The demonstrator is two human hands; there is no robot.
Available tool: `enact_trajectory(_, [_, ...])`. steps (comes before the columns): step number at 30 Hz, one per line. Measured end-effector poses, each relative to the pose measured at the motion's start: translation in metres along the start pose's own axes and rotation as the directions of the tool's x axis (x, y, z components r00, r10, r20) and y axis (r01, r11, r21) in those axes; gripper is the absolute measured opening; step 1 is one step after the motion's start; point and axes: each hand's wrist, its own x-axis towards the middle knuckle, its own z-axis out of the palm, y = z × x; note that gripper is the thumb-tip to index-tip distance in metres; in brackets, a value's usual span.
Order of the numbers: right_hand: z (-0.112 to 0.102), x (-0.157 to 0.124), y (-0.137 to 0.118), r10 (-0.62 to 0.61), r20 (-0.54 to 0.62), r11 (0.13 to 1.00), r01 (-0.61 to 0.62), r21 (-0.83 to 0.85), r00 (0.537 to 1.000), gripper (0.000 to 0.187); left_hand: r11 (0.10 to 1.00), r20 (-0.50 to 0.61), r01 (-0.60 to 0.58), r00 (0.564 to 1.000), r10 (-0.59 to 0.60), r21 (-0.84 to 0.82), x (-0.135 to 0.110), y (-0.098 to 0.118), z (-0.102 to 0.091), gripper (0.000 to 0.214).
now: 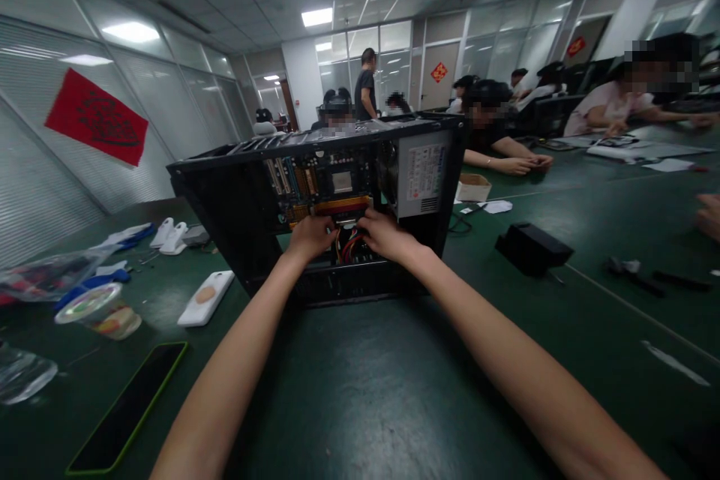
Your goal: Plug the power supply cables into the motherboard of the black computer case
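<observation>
- Computer case (pixel 225 210) stands open on the tabletop (pixel 360 390) — cable bundle (pixel 349 246) low inside, between both hands.
- Left hand (pixel 309 236) and right hand (pixel 385 234) flank it equally close, fingers curled; grip cannot be told.

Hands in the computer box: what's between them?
Red and yellow wires lie between the left hand and right hand, inside the open computer case, seen in the head view.
</observation>
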Motion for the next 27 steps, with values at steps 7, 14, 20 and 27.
enact_trajectory(7, [0.004,0.033,-0.004,-0.162,0.093,0.963,0.178,-0.203,0.982,0.025,0.99,0.092,-0.005,0.996,0.018,-0.143,-0.006,-0.002,-0.001,0.046])
enact_trajectory(14, [0.009,0.032,-0.003,-0.169,0.129,0.898,0.206,-0.388,0.977,0.024,0.98,0.155,-0.072,0.983,0.102,-0.185,-0.004,-0.003,0.004,0.046])
enact_trajectory(20, [0.009,0.031,0.001,-0.13,0.133,0.93,0.167,-0.326,0.983,0.022,0.975,0.138,-0.105,0.981,0.133,-0.196,-0.005,-0.004,0.006,0.041])
enact_trajectory(27, [0.008,0.029,-0.001,-0.092,0.121,0.943,0.126,-0.309,0.988,0.024,0.986,0.134,-0.056,0.988,0.078,-0.158,-0.008,0.0,0.003,0.042])
